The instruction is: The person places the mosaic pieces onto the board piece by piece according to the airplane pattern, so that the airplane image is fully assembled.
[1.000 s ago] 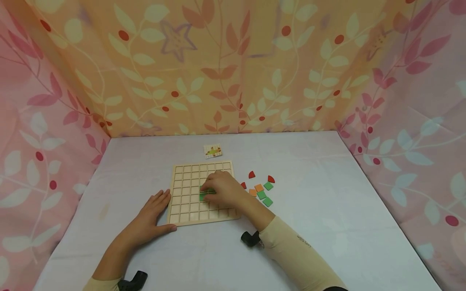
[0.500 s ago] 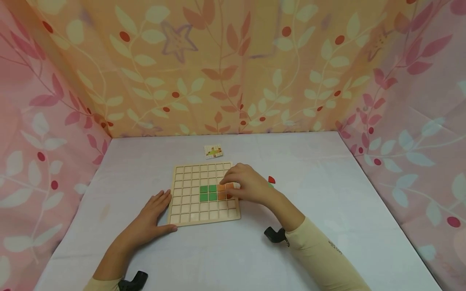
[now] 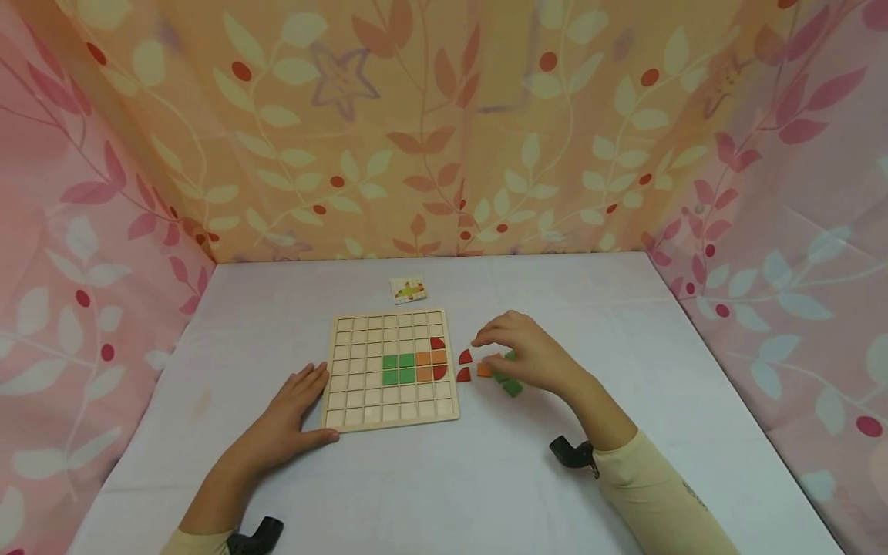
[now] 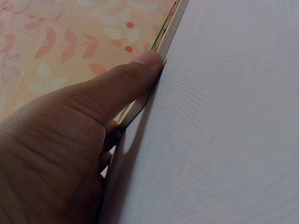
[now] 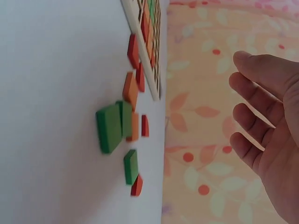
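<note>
A wooden grid board (image 3: 350,397) lies on the table with green squares (image 3: 391,361), orange squares (image 3: 423,359) and two red quarter-circle pieces (image 3: 440,373) set in its cells. My left hand (image 3: 280,424) rests at the board's near left corner, its thumb (image 4: 135,70) along the near edge and its other fingers by the left side. To the right of the board, my right hand (image 3: 537,356) hovers over loose pieces with bent, parted fingers and nothing between them. Below it lie red quarter-circles (image 3: 464,375), orange squares (image 5: 131,91) and green squares (image 5: 109,128), partly hidden in the head view.
Behind the board lies a small picture card (image 3: 408,290). Black wrist cameras (image 3: 572,452) stick out by both sleeves. Patterned curtains (image 3: 444,154) hang along the table's back and sides.
My right hand has moved right, from the green squares past the orange ones to above the loose pieces. Red quarter-circles on the board are now uncovered. My left hand stays in place.
</note>
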Demonstrator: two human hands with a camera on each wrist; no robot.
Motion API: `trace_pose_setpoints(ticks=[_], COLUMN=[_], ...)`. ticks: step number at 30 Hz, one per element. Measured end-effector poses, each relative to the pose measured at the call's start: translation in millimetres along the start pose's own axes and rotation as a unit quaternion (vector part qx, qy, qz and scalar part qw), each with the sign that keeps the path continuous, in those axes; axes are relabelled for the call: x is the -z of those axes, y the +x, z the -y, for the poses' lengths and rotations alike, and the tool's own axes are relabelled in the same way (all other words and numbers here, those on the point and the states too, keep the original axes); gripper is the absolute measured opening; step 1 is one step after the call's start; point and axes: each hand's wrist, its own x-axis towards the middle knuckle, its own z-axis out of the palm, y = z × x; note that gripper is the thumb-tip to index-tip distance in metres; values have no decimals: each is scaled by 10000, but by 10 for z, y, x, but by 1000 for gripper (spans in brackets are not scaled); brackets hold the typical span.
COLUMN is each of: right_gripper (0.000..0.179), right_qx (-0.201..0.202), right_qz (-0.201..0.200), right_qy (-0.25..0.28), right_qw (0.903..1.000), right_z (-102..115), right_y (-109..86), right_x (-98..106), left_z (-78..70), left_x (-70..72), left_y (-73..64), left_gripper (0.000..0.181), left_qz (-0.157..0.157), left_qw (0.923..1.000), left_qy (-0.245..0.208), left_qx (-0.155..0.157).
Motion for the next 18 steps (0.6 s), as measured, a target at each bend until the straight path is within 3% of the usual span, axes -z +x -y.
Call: trace_pose_setpoints(ticks=[8, 18], right_gripper=[27, 27], right_qx=[-134, -531], right_qz=[-169, -19], right_qy=[110, 328], right_qw=[9997, 9980], right_z=[-237, -468], right_y=[-151, -227], right_x=[-1, 0], left_z=[1, 12], left_x=[0, -4], left_y=[5, 3], left_gripper=[114, 114], left_qz=[9, 57], left_qw=[10000, 9999], left_qy=[-14, 54], left_qx=[3, 97])
